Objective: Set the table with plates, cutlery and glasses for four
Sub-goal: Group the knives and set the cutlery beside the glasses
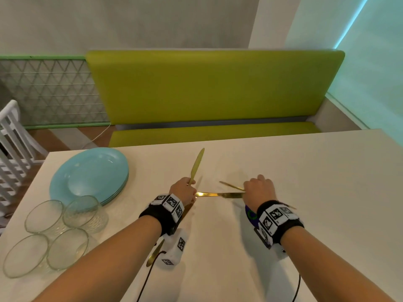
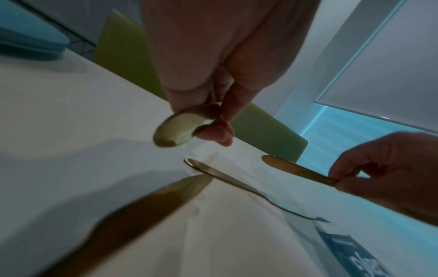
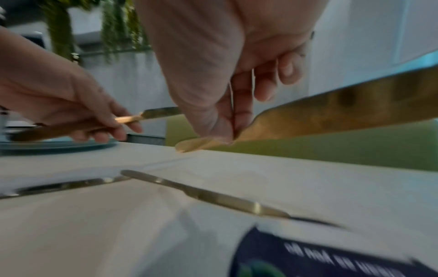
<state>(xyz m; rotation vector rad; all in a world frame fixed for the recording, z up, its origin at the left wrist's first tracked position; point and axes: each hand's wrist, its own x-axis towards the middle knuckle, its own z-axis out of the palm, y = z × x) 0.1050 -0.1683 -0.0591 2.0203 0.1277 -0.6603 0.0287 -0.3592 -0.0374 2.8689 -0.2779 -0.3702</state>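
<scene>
On the white table point(image 1: 305, 171) my left hand point(image 1: 189, 185) grips a gold knife point(image 1: 197, 165) by its handle, blade pointing away from me. Its rounded handle end point(image 2: 180, 129) shows between my fingers in the left wrist view. My right hand point(image 1: 246, 188) pinches a second gold knife point(image 3: 331, 114), and its handle point(image 1: 231, 185) pokes out to the left. A third gold knife point(image 1: 218, 194) lies flat between my hands. Another gold piece point(image 1: 155, 253) lies under my left wrist. A stack of light blue plates point(image 1: 89, 175) and several clear glasses point(image 1: 43, 216) stand at the left.
A green bench point(image 1: 213, 88) runs along the table's far side. A white chair point(image 1: 13, 136) stands off the left corner. A dark blue printed packet point(image 1: 250, 216) lies under my right wrist. Cables trail from both wrists across the near table.
</scene>
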